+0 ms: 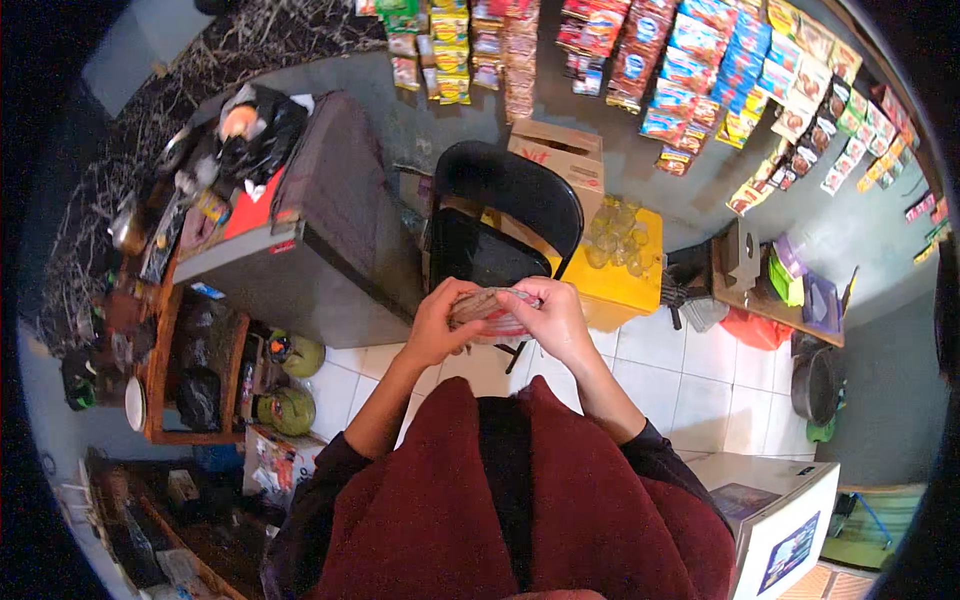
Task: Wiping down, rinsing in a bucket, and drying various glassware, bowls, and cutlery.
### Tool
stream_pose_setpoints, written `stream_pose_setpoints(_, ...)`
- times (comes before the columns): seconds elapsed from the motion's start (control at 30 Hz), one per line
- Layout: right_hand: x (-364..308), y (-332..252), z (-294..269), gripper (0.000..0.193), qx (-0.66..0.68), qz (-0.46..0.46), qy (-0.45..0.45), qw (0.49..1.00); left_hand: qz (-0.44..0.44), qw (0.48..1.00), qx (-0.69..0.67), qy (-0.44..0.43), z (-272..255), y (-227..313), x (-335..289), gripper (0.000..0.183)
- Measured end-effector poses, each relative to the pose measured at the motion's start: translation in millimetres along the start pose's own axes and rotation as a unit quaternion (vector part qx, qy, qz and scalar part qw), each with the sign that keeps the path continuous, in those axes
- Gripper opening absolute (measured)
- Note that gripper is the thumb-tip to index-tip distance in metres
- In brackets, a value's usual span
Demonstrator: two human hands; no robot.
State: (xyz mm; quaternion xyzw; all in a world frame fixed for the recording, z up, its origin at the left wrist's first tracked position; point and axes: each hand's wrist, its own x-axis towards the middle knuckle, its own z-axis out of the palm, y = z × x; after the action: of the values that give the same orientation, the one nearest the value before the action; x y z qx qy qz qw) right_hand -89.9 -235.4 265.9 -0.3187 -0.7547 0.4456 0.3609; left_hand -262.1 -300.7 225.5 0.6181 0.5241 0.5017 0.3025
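My left hand [443, 322] and my right hand [553, 318] meet in front of my body. Between them is a small folded bundle [484, 304], greyish-beige on top with pink and red below, which looks like cloth. The fingers of both hands are closed on its two sides, and the thumbs press on its top. My palms hide part of it. Just beyond my hands stands a black folding chair [478, 248] with a padded seat.
Behind the chair are a cardboard box [575, 158] and a yellow crate [640, 250] bearing several glasses. A grey fridge lying flat or low cabinet [330, 270] stands left, beside green gas cylinders [290, 410]. Hanging sachets [690, 50] line the wall. A white box [790, 530] is at right.
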Motion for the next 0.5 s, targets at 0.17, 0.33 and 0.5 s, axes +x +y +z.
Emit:
stream_pose_setpoints(0.17,1.9,21.2,-37.6,0.018,-0.004,0.044,0.082,0.996,0.086,0.971,0.212,0.071,15.9,-15.2,45.6,0.034)
stream_pose_setpoints(0.33,4.6,40.8,-56.8,0.017,-0.075,0.076,0.142,0.984,-0.036,0.991,0.109,0.063,1.9,-48.9,68.0,0.027)
stream_pose_setpoints(0.5,23.7,58.6,-76.0,0.012,-0.178,0.106,0.142,0.968,-0.058,0.992,0.079,-0.082,-25.6,-53.4,109.1,0.010)
